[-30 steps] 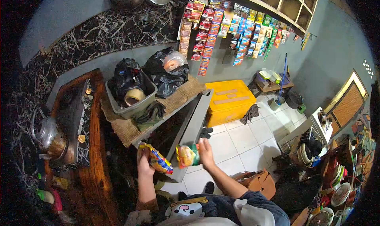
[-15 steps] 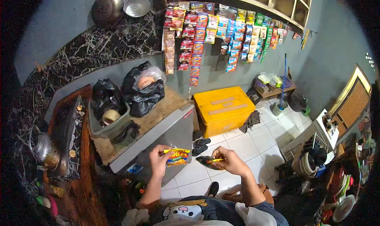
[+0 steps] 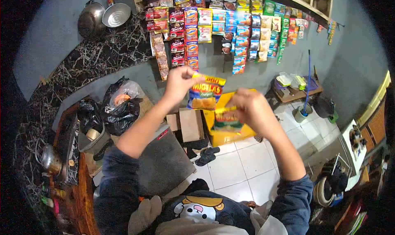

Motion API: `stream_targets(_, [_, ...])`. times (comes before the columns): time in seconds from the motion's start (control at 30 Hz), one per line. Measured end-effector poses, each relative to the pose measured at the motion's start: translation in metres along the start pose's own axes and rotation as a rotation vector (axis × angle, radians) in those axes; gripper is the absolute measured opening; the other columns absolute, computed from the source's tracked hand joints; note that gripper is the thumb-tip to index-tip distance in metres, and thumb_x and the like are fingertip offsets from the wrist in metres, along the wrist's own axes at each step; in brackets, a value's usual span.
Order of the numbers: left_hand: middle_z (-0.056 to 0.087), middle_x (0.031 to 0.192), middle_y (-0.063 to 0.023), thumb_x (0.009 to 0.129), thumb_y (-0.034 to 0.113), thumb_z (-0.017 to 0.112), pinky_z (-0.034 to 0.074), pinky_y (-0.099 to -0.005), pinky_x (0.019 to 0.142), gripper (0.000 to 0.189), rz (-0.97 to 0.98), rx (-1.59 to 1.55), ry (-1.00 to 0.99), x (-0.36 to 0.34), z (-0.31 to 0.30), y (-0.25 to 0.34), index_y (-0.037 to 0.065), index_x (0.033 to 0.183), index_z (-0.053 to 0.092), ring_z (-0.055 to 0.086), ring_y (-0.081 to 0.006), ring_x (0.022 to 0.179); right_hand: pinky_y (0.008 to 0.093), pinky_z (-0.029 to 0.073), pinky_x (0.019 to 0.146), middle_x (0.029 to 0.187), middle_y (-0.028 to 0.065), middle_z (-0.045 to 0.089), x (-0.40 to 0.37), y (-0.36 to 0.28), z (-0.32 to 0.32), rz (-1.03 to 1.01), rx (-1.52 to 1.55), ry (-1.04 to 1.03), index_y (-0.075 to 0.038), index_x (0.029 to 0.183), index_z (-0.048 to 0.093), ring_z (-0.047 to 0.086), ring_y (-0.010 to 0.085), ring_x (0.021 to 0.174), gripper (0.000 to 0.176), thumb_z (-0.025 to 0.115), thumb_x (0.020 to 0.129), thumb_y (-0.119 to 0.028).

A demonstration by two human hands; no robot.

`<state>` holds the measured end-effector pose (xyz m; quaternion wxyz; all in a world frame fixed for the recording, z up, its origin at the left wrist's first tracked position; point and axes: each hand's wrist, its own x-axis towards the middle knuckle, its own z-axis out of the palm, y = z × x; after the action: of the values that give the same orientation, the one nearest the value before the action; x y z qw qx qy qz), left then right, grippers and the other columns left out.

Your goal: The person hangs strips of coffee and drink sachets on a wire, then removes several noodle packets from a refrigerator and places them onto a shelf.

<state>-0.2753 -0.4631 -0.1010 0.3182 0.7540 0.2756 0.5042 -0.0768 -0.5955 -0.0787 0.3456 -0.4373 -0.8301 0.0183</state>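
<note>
My left hand (image 3: 180,86) is raised in front of me, its fingers pinching the top corner of a blue-and-yellow instant noodle packet (image 3: 207,91) labelled Migelas. To its right, my right hand (image 3: 252,107) grips the yellow top edge of a green instant noodle packet (image 3: 227,122), which is slightly blurred. Both packets hang upright from the fingers, one a little higher than the other. Behind them is a yellow box (image 3: 243,135), partly covered by the packets and my right hand.
Strips of hanging sachets (image 3: 242,31) line the wall ahead. Left of me stand a grey cabinet (image 3: 160,165), black plastic bags (image 3: 121,115) and a bin (image 3: 91,140) holding a tape roll. A low table (image 3: 288,96) and a bucket with a blue-handled stick (image 3: 302,113) are farther right.
Both hands have risen and moved forward with their packets, towards the hanging sachets. My view has tilted up and shifted, and the packets' fronts now show more fully.
</note>
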Motion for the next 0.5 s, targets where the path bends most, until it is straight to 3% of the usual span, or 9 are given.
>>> stream_targets(0.07, [0.059,0.066,0.0,0.072,0.012,0.066,0.041,-0.02,0.053,0.013,-0.05,-0.16,-0.039,0.034,0.001,-0.001,0.002,0.07,0.057,0.05,-0.0035,0.058,0.0385,0.043,0.059,0.071,0.0128,0.052,0.038,0.019,-0.008,-0.068,0.024,0.086,-0.004,0.075,0.058,0.054,0.0323,0.068,0.014,0.064,0.065,-0.014])
stream_targets(0.17, [0.059,0.074,-0.0005,0.076,0.013,0.062,0.041,-0.0183,0.054,0.012,-0.175,-0.092,-0.028,0.074,-0.007,-0.005,0.003,0.076,0.055,0.05,-0.0019,0.062,0.0388,0.043,0.059,0.07,0.0139,0.052,0.094,0.051,-0.007,-0.196,0.026,0.2,-0.004,0.075,0.058,0.053,0.0324,0.067,0.011,0.061,0.066,-0.009])
stream_targets(0.2, [0.055,0.066,0.0024,0.077,0.019,0.06,0.039,-0.0164,0.053,0.015,-0.143,-0.137,-0.017,0.086,-0.009,-0.005,0.004,0.075,0.057,0.047,-0.001,0.057,0.0389,0.043,0.059,0.069,0.0143,0.051,0.114,0.062,-0.005,-0.287,0.033,0.263,-0.003,0.075,0.058,0.053,0.0324,0.066,0.009,0.06,0.067,-0.007])
stream_targets(0.33, [0.056,0.071,0.0017,0.08,0.017,0.057,0.038,-0.0153,0.055,0.012,-0.101,-0.25,0.046,0.142,-0.026,-0.006,0.005,0.079,0.055,0.047,-0.0011,0.06,0.0387,0.042,0.06,0.07,0.0151,0.052,0.197,0.097,-0.005,-0.412,0.033,0.35,-0.002,0.074,0.058,0.054,0.032,0.068,0.012,0.062,0.065,-0.009])
stream_targets(0.4, [0.056,0.072,0.0017,0.081,0.015,0.054,0.038,-0.0156,0.055,0.01,-0.045,-0.335,0.115,0.184,-0.037,-0.015,0.005,0.081,0.055,0.048,-0.0016,0.061,0.0374,0.042,0.064,0.075,0.0148,0.052,0.239,0.105,-0.012,-0.252,0.106,0.348,-0.003,0.073,0.057,0.052,0.0319,0.072,0.015,0.064,0.064,-0.011])
stream_targets(0.43, [0.055,0.074,0.0016,0.082,0.013,0.052,0.039,-0.0159,0.055,0.008,-0.027,-0.427,0.165,0.2,-0.042,-0.021,0.005,0.082,0.054,0.049,-0.0022,0.062,0.0374,0.042,0.064,0.075,0.0148,0.052,0.26,0.11,-0.017,-0.279,0.101,0.34,-0.003,0.073,0.057,0.052,0.0319,0.072,0.015,0.064,0.064,-0.011])
stream_targets(0.5, [0.056,0.075,0.0019,0.083,0.014,0.05,0.039,-0.0155,0.051,0.01,0.124,-0.414,0.179,0.235,-0.052,-0.017,0.005,0.084,0.054,0.05,-0.0025,0.06,0.0364,0.04,0.068,0.081,0.0137,0.052,0.303,0.122,-0.022,-0.445,-0.183,0.675,-0.004,0.072,0.056,0.049,0.0316,0.077,0.016,0.066,0.063,-0.014])
